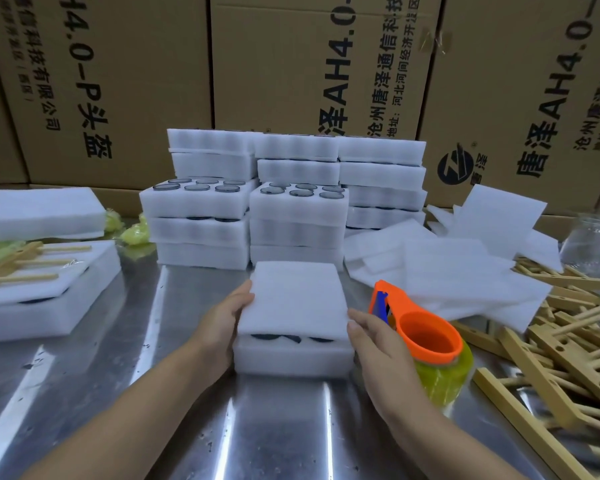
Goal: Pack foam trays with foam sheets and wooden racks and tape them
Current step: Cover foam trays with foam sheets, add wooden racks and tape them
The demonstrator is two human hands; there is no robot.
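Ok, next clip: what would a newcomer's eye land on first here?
The orange tape dispenser with its yellow-green roll, lower right of centre, pops against all the white. Next to it, mid-table, the hands frame a foam sheet lying on a foam tray: left hand on its left edge, right hand at its right. Behind rise stacks of foam trays, and wooden racks lie heaped at the right.

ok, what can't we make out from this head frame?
Head view, contents of the front foam tray: the foam sheet covers them, and only dark rims show in the gap.
Head view, fingers of the left hand: tucked behind the tray's side, so the grip is unclear.
Head view, glass jar: blurred and cut off by the right edge.
Head view, tape roll: partly behind the right hand.
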